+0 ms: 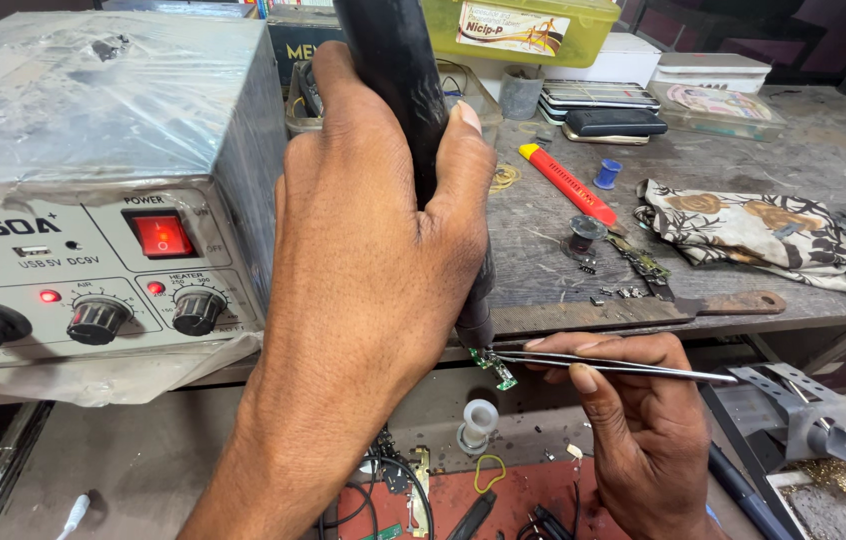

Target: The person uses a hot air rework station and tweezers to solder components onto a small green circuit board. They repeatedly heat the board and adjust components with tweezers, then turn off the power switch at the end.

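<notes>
Board (496,367) pinched in tweezers (603,365) by right hand (633,430), left hand (373,250) gripping hot-air wand (413,110); nozzle so close could scorch it.

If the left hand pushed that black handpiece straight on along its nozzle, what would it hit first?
The left hand aims the handpiece down at the small green board held in the tweezers. That board comes first; the nozzle tip looks just short of it, though depth is unclear.
</notes>
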